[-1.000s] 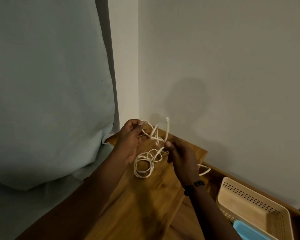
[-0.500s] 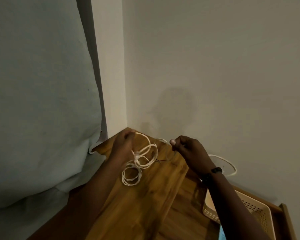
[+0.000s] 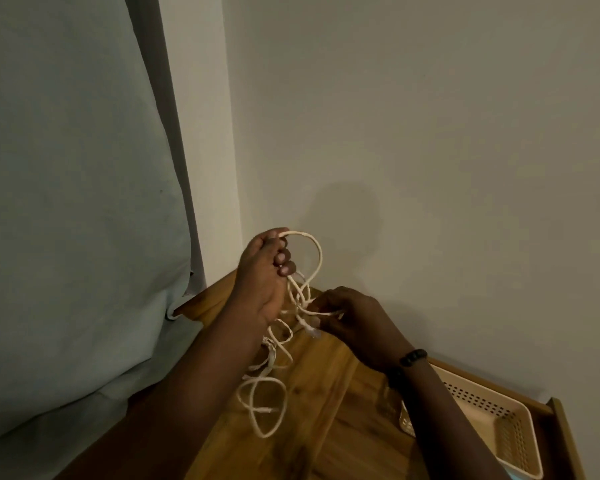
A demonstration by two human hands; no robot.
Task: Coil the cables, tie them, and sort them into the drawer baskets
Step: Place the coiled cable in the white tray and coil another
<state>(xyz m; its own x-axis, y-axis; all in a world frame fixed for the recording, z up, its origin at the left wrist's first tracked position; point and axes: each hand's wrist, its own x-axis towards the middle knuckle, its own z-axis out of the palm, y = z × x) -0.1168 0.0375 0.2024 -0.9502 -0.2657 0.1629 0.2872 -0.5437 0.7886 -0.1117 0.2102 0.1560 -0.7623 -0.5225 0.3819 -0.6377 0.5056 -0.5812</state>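
You're holding the white cable (image 3: 305,271) up over the wooden top (image 3: 312,410), both hands working it in the corner by the wall. Your left hand (image 3: 262,275) is raised, fingers curled closed around the strands, and a big loop is arching out from the top of that fist and swinging down to the right. Below that grip, the rest of the cable is hanging in loose rings, the lowest one dangling just above the wood, or maybe brushing it; I can't tell which from here.

Your right hand (image 3: 354,320) is sitting lower and to the right of the left, fingertips pinching a strand that's running across between the two hands. Right under that pinch, a pale connector end is poking downward.

Off past your right wrist, with its dark wristband (image 3: 413,356), the beige perforated basket (image 3: 499,431) is sitting in the open drawer (image 3: 565,441), well apart from the cable.
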